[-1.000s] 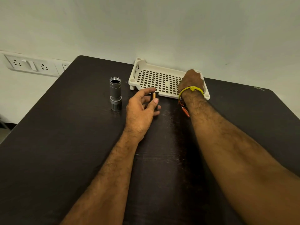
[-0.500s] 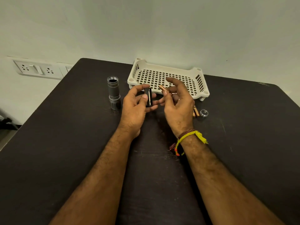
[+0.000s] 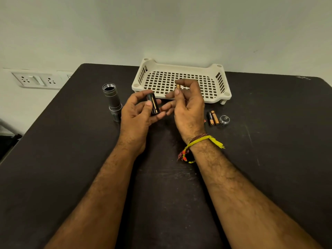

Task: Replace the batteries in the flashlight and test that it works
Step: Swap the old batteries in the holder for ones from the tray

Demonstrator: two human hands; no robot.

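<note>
Centrally, the left hand [image 3: 138,112] grips the black battery holder [image 3: 153,106]; the right hand [image 3: 186,106] pinches one battery [image 3: 177,86]. Flashlight body [image 3: 112,100] stands upright nearby.

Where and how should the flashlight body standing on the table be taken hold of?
Grip the flashlight body round its grey barrel, about midway, fingers coming in from its right side, where the left hand is nearest. It stands upright on its wider head with the open threaded end up, so a sideways wrap round the barrel probably keeps it steady and leaves the mouth free for the battery holder.
</note>
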